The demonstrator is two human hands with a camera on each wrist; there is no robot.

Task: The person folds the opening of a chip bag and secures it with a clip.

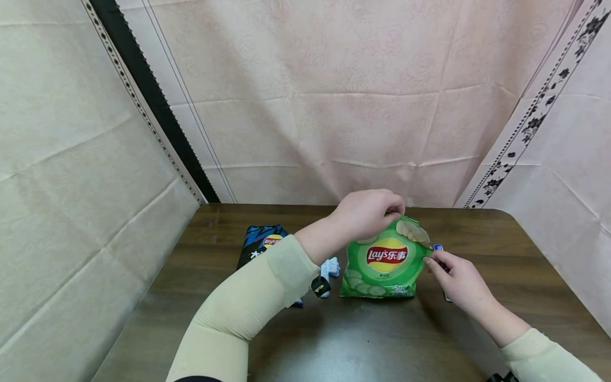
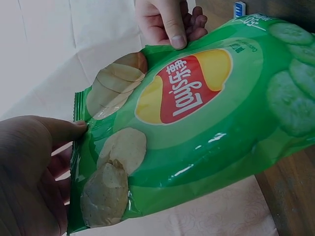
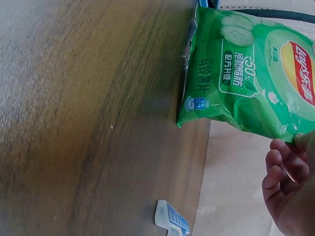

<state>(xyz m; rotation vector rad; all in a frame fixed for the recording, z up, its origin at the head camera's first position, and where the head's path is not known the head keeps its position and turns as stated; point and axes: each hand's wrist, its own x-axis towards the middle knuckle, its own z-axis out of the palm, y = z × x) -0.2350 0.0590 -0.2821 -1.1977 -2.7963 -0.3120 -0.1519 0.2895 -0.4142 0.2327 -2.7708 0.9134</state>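
Gripping appears complete: the left hand pinches the top edge of the green bag, the right hand its side; no tear shows, the dark bag lying ungripped.

Can see brown wooden tabletop with crosswise grain, dull glare toward near side, pale speck in right wrist view. Can make out, on left part, dark blue-and-black bag with red-and-yellow logo — partly hidden. Just right of it, small pale blue item, likewise partly covered; cannot tell what kind. Farther right, blue-and-white object with printed lines. Behind, creased pinkish-white cloth. At left, pale cloth beside black strip — serrated along one edge. At right, white cloth with black floral border.
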